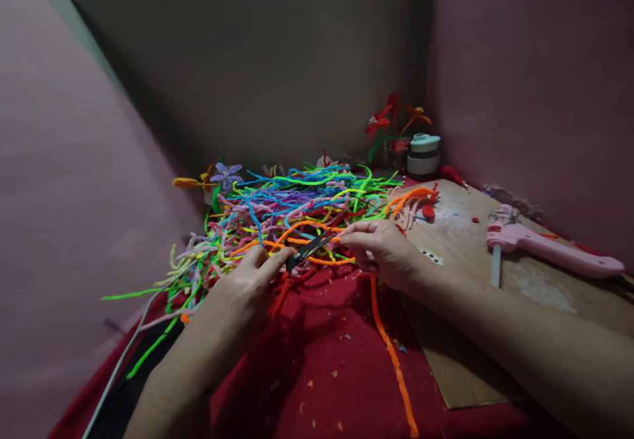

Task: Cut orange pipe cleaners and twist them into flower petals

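On my feed, mid-frame, the left hand point(250, 277) has its fingers curled around dark-handled metal scissors point(300, 256); the right hand point(384, 247) pinches its fingertips together beside the blades point(319, 244), apparently on the fuzzy orange chenille stem point(386, 337) trailing to lower centre. I judge this trimming; the next move calls for fingertips clear of the blades.

Dim light is filling the room, leaving the back wall point(257, 63) beyond the fingers point(360, 229) in grey gloom. Soft, dark shadows are spreading over the red cloth point(341, 373) below the fingers, while slight blur is softening the fine detail around them.
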Demonstrator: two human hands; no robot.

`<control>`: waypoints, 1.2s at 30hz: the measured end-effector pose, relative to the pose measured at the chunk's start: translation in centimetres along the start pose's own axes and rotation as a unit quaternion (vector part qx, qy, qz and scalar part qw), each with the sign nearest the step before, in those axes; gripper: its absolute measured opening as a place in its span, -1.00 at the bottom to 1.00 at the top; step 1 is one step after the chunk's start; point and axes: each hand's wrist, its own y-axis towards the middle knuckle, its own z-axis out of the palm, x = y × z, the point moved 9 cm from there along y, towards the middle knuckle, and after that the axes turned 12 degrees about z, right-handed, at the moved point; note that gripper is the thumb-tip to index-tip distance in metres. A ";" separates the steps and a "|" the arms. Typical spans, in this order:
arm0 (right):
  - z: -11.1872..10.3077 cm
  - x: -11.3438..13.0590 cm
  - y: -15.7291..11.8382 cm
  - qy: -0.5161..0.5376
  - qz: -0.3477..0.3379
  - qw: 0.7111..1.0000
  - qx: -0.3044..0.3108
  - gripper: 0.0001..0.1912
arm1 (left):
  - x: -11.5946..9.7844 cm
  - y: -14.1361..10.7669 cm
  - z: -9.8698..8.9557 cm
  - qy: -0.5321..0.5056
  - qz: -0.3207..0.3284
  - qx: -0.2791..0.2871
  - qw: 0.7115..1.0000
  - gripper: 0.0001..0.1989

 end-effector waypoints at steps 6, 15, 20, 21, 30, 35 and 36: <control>-0.5 0.2 0.2 -0.030 -0.011 0.999 -0.027 -0.92 | 0.1 -1.0 0.8 0.003 -0.008 0.035 0.999 -0.55; -0.7 0.4 0.3 -0.074 -0.027 0.996 -0.047 -0.91 | -0.6 -1.0 -0.2 0.014 -0.024 0.026 0.999 -0.55; -0.6 0.3 0.2 -0.064 -0.025 0.997 -0.047 -0.91 | -0.7 -0.9 -0.2 0.064 -0.041 0.019 0.997 -0.53; -0.5 0.3 0.1 -0.063 -0.024 0.997 -0.046 -0.91 | -0.8 -0.8 -0.3 0.078 -0.042 0.015 0.996 -0.53; -0.6 0.5 0.1 -0.018 -0.025 0.998 -0.049 -0.91 | -1.3 -0.5 0.3 0.061 -0.033 -0.008 0.998 -0.57; -0.2 0.0 0.2 0.032 0.008 0.999 -0.007 -0.90 | -0.7 -0.6 1.1 0.041 -0.036 0.003 0.998 -0.55; -0.2 -0.1 0.3 0.038 0.010 0.999 -0.002 -0.90 | -0.7 -0.6 1.2 0.035 -0.037 0.002 0.999 -0.55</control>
